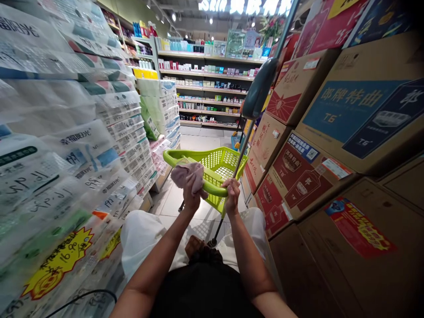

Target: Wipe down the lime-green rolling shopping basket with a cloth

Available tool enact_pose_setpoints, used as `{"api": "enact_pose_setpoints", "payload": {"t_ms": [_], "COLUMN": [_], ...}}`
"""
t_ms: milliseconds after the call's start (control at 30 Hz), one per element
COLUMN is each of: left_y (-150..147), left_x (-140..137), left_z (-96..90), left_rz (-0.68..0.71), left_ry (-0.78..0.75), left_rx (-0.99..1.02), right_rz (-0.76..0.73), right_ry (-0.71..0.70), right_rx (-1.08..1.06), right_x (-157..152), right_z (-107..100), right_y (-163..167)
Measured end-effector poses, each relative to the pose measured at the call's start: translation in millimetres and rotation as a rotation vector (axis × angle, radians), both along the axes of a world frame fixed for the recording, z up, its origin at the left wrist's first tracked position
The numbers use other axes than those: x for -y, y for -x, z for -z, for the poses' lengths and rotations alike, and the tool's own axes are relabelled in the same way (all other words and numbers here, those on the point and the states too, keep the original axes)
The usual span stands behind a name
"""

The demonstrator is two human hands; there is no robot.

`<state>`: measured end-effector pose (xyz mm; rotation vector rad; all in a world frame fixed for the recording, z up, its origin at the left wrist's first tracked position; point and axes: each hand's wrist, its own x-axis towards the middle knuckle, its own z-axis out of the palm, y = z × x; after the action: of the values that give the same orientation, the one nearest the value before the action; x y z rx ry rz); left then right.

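A lime-green plastic shopping basket [228, 155] on a wheeled frame stands in the aisle in front of me. My left hand [191, 194] presses a pinkish cloth [188, 173] against the basket's near rim. My right hand [231, 191] grips that same rim just to the right. The basket's long pull handle, with a dark grey grip [260, 88], rises steeply up and to the right.
Stacked packs of tissue paper [66, 145] wall the left side. Cardboard cartons [331, 145] are piled high on the right. Store shelves with small goods [208, 84] cross the far end of the tiled aisle [198, 141]. My knees in white trousers [142, 234] show below.
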<state>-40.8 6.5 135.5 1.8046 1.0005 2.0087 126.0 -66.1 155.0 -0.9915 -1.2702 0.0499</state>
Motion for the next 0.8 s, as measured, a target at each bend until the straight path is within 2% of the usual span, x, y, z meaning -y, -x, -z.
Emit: {"api": "enact_pose_setpoints", "payload": {"t_ms": [133,200,367,500,567,667,733,800], "left_y": [15.6,23.0,36.4,44.0,43.9,42.8,45.0,48.2], "left_x": [-7.4,-9.0,-6.2,-21.9,-27.4,-30.7,-37.0,-48.0], "left_z": [-20.2,-26.5,-31.8,-59.4,-74.3,-90.7,-100.1,-109.3], "left_rz": [-0.077,-0.093,0.087,-0.076,-0.052,0.133,0.195,0.153], "left_ry": [0.033,0.041,-0.064,0.055,0.120,0.107,0.108,0.184], "left_rx": [0.157,0.168,-0.253,-0.297,-0.427,-0.688,-0.752,-0.730], "right_rz": [-0.029,-0.005,0.235,0.328,0.334,0.292,0.283,0.278], "right_ry": [-0.010,-0.031,0.012,0.057,0.046,0.019,-0.001,-0.029], "right_rx": [0.000,0.036,0.343,0.486,0.489,0.454,0.428,0.412], "right_x": [-1.6,-0.4,16.4,25.0,22.3,15.5,12.7,11.9], "right_z": [2.9,2.0,-10.6,-20.1,-20.9,-18.4,-16.0,-14.0], "right_y": [-6.3,-7.1,13.5,40.3,46.0,42.8,37.0,31.5]}}
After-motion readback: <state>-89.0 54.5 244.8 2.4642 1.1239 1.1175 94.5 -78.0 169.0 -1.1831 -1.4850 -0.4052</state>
